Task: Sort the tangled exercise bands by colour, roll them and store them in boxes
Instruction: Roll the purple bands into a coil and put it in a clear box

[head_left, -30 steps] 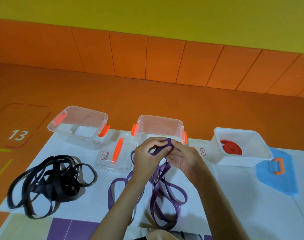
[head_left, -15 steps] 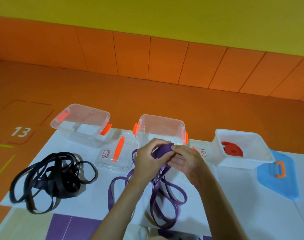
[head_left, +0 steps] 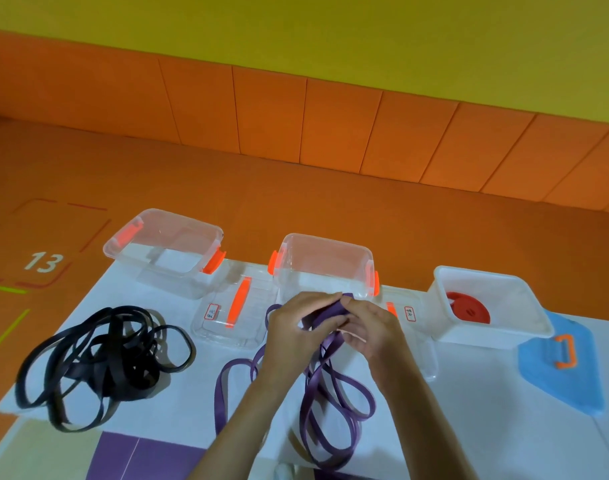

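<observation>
Both your hands are on the purple band [head_left: 325, 315]. Your left hand [head_left: 296, 327] curls over its top end, fingers wrapped round the strap. Your right hand [head_left: 372, 330] meets it from the other side, fingertips pinching the same bunched end. That gripped end sits right between your two hands, just in front of the middle clear box [head_left: 325, 261]. Below the grip, the rest of the band hangs down and spills in loose loops over the white sheet [head_left: 192, 403], between your forearms. To your left a lid [head_left: 233, 317] lies flat, beside the left clear box [head_left: 164, 251]. Further left, the black bands [head_left: 98, 368] lie in a tangled heap. To your right, the white box [head_left: 486, 327] holds a red roll [head_left: 469, 308], with a blue lid [head_left: 566, 382] beside it.
</observation>
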`<state>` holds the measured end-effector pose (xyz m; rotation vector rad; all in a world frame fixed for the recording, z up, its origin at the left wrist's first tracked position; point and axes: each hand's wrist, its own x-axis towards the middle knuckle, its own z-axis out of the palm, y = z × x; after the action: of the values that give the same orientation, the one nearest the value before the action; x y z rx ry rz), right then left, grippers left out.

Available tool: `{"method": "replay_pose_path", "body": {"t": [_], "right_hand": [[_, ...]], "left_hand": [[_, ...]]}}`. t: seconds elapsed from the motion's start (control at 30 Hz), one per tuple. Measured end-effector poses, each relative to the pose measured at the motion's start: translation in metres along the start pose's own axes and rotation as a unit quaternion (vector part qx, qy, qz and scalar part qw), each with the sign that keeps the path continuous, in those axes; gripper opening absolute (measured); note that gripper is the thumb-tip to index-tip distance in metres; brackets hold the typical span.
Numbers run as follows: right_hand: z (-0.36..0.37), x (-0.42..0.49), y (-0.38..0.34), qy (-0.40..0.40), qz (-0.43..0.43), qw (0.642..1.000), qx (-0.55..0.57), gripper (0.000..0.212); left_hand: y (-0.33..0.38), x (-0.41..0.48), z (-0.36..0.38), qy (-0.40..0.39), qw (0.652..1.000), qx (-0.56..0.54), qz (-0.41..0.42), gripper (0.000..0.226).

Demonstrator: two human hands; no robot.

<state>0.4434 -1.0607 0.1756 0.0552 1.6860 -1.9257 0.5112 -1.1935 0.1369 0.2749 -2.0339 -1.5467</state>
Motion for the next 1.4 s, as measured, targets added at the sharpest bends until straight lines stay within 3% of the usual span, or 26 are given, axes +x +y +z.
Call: {"method": "replay_pose_path", "body": {"t": [0.13, 0.33, 0.43, 0.5, 0.57, 0.73, 0.83, 0.97, 1.03, 1.27, 1.4], "right_hand": [[0.0, 0.005, -0.005, -0.037, 0.001, 0.999, -0.013, 0.02], [-0.008, 0.011, -0.004, -0.06, -0.01, 0.997, 0.047, 0.018], [-0.011, 0.013, 0.002, -0.075, 0.041, 0.988, 0.131, 0.044], [-0.013, 0.013, 0.003, -0.083, 0.063, 0.98, 0.172, 0.05], [-0.015, 0.014, 0.002, -0.077, 0.04, 0.984, 0.159, 0.045], [-0.009, 0.013, -0.007, 0.018, -0.079, 0.996, -0.038, 0.044], [-0.007, 0.011, -0.009, 0.036, -0.106, 0.986, -0.121, 0.026], [-0.002, 0.008, -0.009, 0.039, -0.035, 0.999, -0.007, 0.04], [0.003, 0.006, -0.005, 0.021, -0.012, 1.0, 0.018, 0.03], [0.009, 0.012, -0.002, 0.028, -0.104, 0.992, -0.066, 0.009], [0.007, 0.015, 0.0, 0.054, -0.061, 0.996, 0.048, 0.02]], "left_hand": [[-0.002, 0.004, -0.004, 0.023, 0.996, -0.058, -0.061, 0.047], [0.0, 0.006, 0.0, 0.02, 0.996, -0.073, -0.057, 0.038], [0.002, 0.01, 0.002, 0.021, 0.997, -0.068, -0.028, 0.038], [0.002, 0.014, 0.002, 0.019, 0.999, -0.042, -0.013, 0.038], [0.003, 0.016, 0.003, 0.02, 1.0, 0.014, 0.004, 0.039], [0.007, 0.018, 0.007, -0.002, 0.994, 0.11, 0.022, 0.06], [0.006, 0.02, 0.012, 0.011, 0.989, 0.143, 0.045, 0.055], [0.007, 0.017, 0.009, 0.01, 0.994, 0.098, 0.036, 0.042], [0.007, 0.017, 0.004, 0.028, 0.996, 0.078, 0.024, 0.039], [0.009, 0.02, 0.002, 0.035, 0.988, 0.138, 0.056, 0.046], [0.01, 0.019, 0.006, 0.034, 0.996, 0.085, 0.014, 0.04]]}}
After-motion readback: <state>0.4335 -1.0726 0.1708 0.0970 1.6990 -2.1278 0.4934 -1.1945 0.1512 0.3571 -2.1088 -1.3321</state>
